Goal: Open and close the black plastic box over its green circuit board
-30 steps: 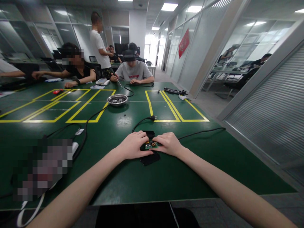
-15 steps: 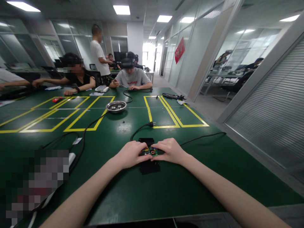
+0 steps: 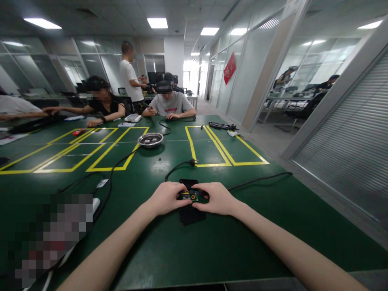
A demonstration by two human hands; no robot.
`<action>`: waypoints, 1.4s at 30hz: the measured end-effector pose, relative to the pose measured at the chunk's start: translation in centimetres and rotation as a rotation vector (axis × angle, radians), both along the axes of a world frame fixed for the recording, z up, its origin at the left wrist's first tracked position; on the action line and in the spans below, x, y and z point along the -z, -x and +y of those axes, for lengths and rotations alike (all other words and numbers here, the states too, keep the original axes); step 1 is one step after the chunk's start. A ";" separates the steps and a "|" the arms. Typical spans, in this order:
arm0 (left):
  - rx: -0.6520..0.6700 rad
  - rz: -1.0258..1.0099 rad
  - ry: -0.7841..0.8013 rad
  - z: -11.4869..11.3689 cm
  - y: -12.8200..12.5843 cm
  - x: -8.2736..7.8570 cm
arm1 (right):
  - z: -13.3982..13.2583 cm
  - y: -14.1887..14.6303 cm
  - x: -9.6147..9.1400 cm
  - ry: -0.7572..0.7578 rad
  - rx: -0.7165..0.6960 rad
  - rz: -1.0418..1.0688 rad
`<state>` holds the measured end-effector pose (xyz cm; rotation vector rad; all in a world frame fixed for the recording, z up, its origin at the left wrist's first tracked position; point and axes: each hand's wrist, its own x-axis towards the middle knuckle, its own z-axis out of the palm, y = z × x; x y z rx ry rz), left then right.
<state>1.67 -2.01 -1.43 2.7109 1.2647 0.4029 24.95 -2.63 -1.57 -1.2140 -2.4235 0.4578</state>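
Note:
A small green circuit board (image 3: 194, 198) with a copper-coloured coil and yellow parts lies between my two hands. My left hand (image 3: 166, 198) has its thumb and fingers closed at the board's left side. From the right, my right hand (image 3: 217, 198) curves its thumb and index finger around the board's near and far edges; a dark gap shows inside that curl. Black casing pieces stick out beyond the hands, a far one (image 3: 188, 182) and a flat near one (image 3: 192, 217). Fingers hide part of the board and casing.
A black plug (image 3: 191, 162) on a cable lies past my hands. Another cable (image 3: 260, 178) runs right. A metal bowl (image 3: 150, 140) holds small metal parts. A blurred-out object (image 3: 57, 238) sits at left. Co-workers sit across the green table (image 3: 251, 230), with yellow tape marks.
My right thumb and index finger have spread slightly and shifted on the board, showing more of it. The whole view has moved a little down in the picture.

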 end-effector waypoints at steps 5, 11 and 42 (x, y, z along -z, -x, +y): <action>-0.035 -0.012 -0.066 0.0 0.0 -0.1 | -0.1 0.1 0.0 0.006 0.025 0.025; -0.028 -0.022 -0.061 -0.3 0.0 -0.5 | -0.5 0.8 0.0 -0.030 0.075 -0.047; 0.044 -0.158 0.099 1.1 1.1 0.1 | -2.5 2.2 -0.8 -0.048 0.190 -0.235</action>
